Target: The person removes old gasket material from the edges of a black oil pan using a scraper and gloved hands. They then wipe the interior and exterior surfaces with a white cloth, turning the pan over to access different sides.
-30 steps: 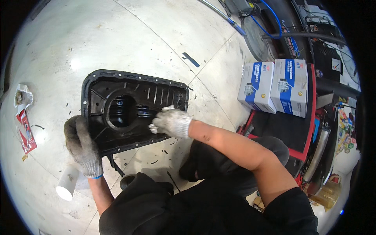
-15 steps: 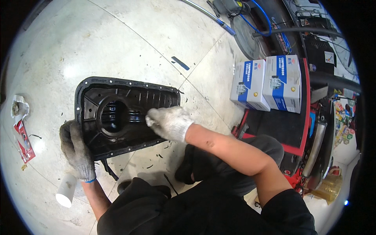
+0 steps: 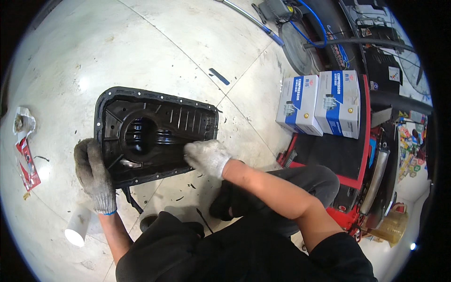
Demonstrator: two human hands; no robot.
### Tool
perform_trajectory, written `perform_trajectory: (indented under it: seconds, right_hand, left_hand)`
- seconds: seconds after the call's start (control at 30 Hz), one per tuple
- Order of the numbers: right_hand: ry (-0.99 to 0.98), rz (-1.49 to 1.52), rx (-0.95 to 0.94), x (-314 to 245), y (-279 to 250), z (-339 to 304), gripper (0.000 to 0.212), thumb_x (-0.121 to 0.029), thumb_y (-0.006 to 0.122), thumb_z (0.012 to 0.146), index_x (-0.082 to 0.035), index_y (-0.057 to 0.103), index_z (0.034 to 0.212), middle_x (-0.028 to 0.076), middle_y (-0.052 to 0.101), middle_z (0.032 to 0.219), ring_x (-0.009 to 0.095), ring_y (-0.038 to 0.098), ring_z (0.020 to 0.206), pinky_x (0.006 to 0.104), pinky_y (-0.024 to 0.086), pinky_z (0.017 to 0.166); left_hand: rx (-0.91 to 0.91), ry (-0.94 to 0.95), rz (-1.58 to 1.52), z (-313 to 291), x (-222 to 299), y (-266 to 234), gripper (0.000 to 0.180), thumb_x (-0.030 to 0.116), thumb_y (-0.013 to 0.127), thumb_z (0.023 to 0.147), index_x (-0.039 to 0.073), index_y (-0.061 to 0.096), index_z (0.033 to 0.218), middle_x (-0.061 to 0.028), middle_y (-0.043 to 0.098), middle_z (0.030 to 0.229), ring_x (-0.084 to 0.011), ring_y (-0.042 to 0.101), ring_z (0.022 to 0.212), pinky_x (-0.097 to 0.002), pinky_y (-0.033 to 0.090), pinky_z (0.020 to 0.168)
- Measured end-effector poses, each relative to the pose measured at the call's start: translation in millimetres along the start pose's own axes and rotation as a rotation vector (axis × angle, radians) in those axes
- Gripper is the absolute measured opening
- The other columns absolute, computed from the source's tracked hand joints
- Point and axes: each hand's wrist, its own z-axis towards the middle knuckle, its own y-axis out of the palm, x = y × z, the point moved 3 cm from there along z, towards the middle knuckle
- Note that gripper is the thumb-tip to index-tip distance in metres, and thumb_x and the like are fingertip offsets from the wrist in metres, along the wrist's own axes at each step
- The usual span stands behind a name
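And here is the left hand [image 3: 95, 174], gloved and grimy, planted against the pan's left end at the near corner; whether its fingers wrap right under the rim, I can't tell from here. Across the pan, the right hand [image 3: 206, 157], in a paler glove, sits curled over the near rim toward the right end, fingertips blurred. Is a rag bunched in there? Can't say.

Between them is the black pan [image 3: 185, 144], open side up in front of the person's knees, its deep round well left of centre and bolt holes dotting the flange all around.

To do this well, I'd want that left hand firm at its corner, so the pan can't twist under the other's push. The right does best with even pressure along the flange rather than across it, minding the thin edge and the ribs.

Now the room around! Beyond the pan's far edge, pale floor [image 3: 155, 51] stretches away, giving the widest sweep; a dark flat strip [image 3: 219, 76] lies off the far right corner. Left of the pan, a red packet [image 3: 29, 164]; nearer, a white cylinder [image 3: 77, 230] close by the left wrist, so that elbow has less slack. On the pan's near side, legs crowd in. Well right of it, a red-edged cart [image 3: 324, 152] carries two cartons [image 3: 338, 103].
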Motion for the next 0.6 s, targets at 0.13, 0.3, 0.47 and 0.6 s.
perform_trajectory:
  seconds: [0.13, 0.3, 0.47, 0.6]
  right_hand:
    - [-0.305, 0.09, 0.139, -78, -26, 42, 0.014, -0.022, 0.066, 0.093, -0.01, 0.07, 0.097, 0.014, 0.071, 0.089, 0.033, 0.074, 0.085, 0.0508, 0.06, 0.075]
    - [-0.299, 0.048, 0.226, -69, -18, 55, 0.017, -0.025, 0.073, 0.088, -0.019, 0.076, 0.103, 0.009, 0.067, 0.083, 0.032, 0.073, 0.085, 0.0484, 0.059, 0.076]
    - [-0.055, 0.342, 0.331, -56, 2, 39, 0.018, -0.022, 0.072, 0.096, -0.014, 0.075, 0.111, 0.011, 0.074, 0.1, 0.029, 0.074, 0.097, 0.0425, 0.061, 0.085]
    - [0.151, 0.614, 0.046, -34, -6, 38, 0.024, -0.025, 0.068, 0.097, -0.01, 0.072, 0.114, 0.015, 0.074, 0.116, 0.038, 0.074, 0.099, 0.0467, 0.061, 0.089]
  left_hand:
    - [-0.02, -0.05, 0.002, 1, 2, -1, 0.032, 0.027, 0.056, 0.11, -0.003, 0.064, 0.119, -0.01, 0.067, 0.106, -0.0166, 0.061, 0.095, -0.0322, 0.052, 0.087]
    - [-0.003, -0.051, 0.0, 0, 8, 1, 0.035, 0.029, 0.055, 0.111, -0.003, 0.064, 0.122, -0.0092, 0.066, 0.108, -0.0157, 0.061, 0.095, -0.0312, 0.052, 0.086]
    - [-0.052, -0.064, -0.043, 1, 1, 0, 0.032, 0.029, 0.055, 0.111, -0.001, 0.064, 0.116, -0.0086, 0.068, 0.099, -0.0149, 0.062, 0.089, -0.0319, 0.053, 0.084]
    - [-0.028, -0.046, 0.003, 3, 0, 1, 0.032, 0.03, 0.056, 0.11, -0.001, 0.065, 0.115, -0.0085, 0.068, 0.096, -0.0149, 0.061, 0.089, -0.0318, 0.052, 0.085]
